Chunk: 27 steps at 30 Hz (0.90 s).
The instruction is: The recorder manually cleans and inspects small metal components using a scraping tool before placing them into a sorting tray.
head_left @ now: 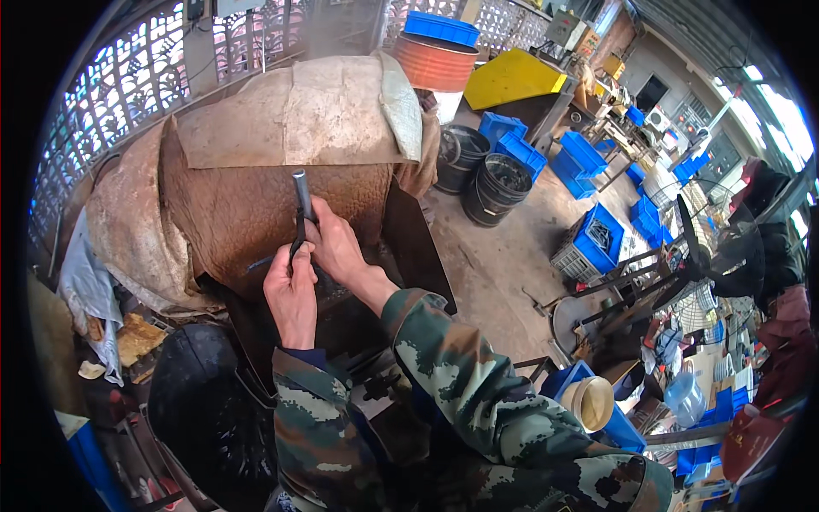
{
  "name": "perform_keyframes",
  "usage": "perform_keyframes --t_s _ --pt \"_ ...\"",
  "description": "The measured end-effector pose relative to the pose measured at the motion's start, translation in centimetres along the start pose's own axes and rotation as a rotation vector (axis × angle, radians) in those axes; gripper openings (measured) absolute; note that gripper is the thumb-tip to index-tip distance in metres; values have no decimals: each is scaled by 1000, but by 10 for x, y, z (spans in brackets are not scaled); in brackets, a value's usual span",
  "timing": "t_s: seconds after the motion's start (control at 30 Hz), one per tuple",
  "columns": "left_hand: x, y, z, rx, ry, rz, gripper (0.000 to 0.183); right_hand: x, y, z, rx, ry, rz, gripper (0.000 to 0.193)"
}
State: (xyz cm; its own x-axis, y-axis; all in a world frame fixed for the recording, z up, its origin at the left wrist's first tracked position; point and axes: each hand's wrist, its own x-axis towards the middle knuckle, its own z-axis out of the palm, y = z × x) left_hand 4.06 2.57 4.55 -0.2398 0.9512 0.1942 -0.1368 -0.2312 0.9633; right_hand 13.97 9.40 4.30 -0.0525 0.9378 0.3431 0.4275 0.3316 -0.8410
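In front of the brown hide-like cover point(281, 205), I hold a short grey metal rod point(301, 192) with a round, bright end pointing up and away. My right hand point(339, 247) is closed around its lower part. My left hand point(292, 290) is closer to me, its thumb and fingers pinched on a thin dark piece point(299, 237) at the rod's lower end. Whether that piece belongs to the rod I cannot tell. Below my hands lies a dark metal trough point(418, 247), partly hidden by my arms.
A stiff pale sheet point(299, 111) hangs over the cover's top. At lower left stands a black bucket point(200, 410) holding small dark pieces. Black buckets point(497, 189) and blue crates point(578, 162) stand on the right-hand floor, with a black-bladed fan point(691, 264) farther right.
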Motion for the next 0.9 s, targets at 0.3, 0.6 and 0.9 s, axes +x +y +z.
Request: perform_keyframes --t_s 0.3,0.6,0.9 --pt "9 8 27 -93 76 -49 15 4 4 -15 -2 71 -2 20" --pt "-1 0 30 -5 61 49 15 0 18 -19 74 53 -53 20" --pt "0 -3 31 29 61 88 17 1 10 -23 29 -22 32 28"
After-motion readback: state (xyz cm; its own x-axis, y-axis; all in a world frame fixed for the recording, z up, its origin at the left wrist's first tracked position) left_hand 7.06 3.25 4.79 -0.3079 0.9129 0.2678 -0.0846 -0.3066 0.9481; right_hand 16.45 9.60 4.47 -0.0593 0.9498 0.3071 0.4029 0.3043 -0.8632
